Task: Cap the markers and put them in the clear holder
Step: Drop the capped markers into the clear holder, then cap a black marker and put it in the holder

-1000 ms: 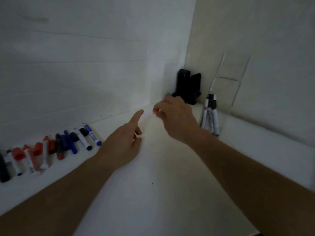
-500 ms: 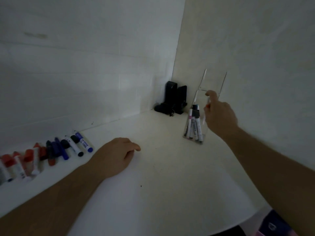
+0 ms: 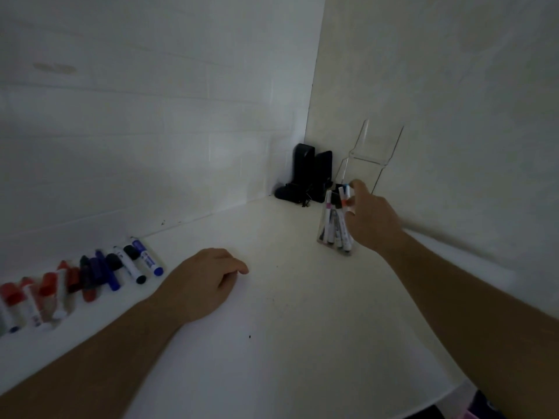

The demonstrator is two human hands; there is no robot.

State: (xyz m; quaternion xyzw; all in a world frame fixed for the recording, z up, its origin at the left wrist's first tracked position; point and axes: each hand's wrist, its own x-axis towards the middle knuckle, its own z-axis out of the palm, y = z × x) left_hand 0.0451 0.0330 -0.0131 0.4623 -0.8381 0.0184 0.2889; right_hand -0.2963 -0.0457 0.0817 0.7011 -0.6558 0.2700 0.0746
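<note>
The clear holder [image 3: 375, 146] stands against the right wall with several capped markers [image 3: 332, 229] upright in its front pocket. My right hand [image 3: 373, 220] reaches over that pocket, its fingertips pinched on a white marker with a red cap [image 3: 343, 203] whose lower part is inside the pocket. Palm down, my left hand [image 3: 202, 282] rests on the white table [image 3: 287, 343] with loosely curled fingers and holds nothing. A row of red, blue and black markers [image 3: 130, 264] lies along the left wall, to the left of my left hand.
A black object [image 3: 308, 173] sits in the far corner, just left of the holder. Walls close the table on the left and right. The table's front edge shows at the lower right.
My right hand has carried the red-capped marker from the table's middle to the holder and lowered it into the pocket. My left hand has dropped flat onto the table.
</note>
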